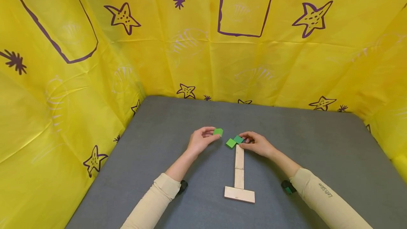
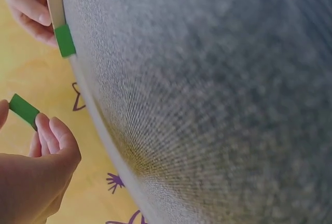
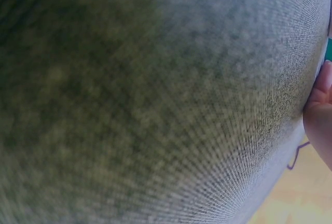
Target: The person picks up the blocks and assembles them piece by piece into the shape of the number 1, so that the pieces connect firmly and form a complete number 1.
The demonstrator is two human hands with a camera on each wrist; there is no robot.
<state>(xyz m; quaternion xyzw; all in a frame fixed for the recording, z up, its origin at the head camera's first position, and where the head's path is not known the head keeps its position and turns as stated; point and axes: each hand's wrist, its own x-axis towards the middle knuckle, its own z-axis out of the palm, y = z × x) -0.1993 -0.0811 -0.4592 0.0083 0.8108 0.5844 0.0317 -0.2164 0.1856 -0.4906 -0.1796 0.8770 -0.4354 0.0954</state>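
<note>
My left hand [image 1: 200, 140] pinches a light green block [image 1: 218, 132] between thumb and fingers, held up over the grey table. The left wrist view shows the same green block [image 2: 24, 111] at the fingertips. My right hand [image 1: 257, 145] has thumb and fingertips about a darker green block [image 1: 238, 139] at the top end of an upper wooden plank [image 1: 240, 156]. Beside that block, on its left, lies another light green block [image 1: 230, 143], corner to corner with it. In the right wrist view only part of the right hand [image 3: 320, 115] shows, at the edge.
A lower wooden plank [image 1: 239, 178] continues the upper one in a line towards me. Its near end meets a crosswise wooden plank [image 1: 239, 194]. The grey table [image 1: 286, 123] is bordered by yellow cloth [image 1: 197, 63] with purple star drawings at the back and sides.
</note>
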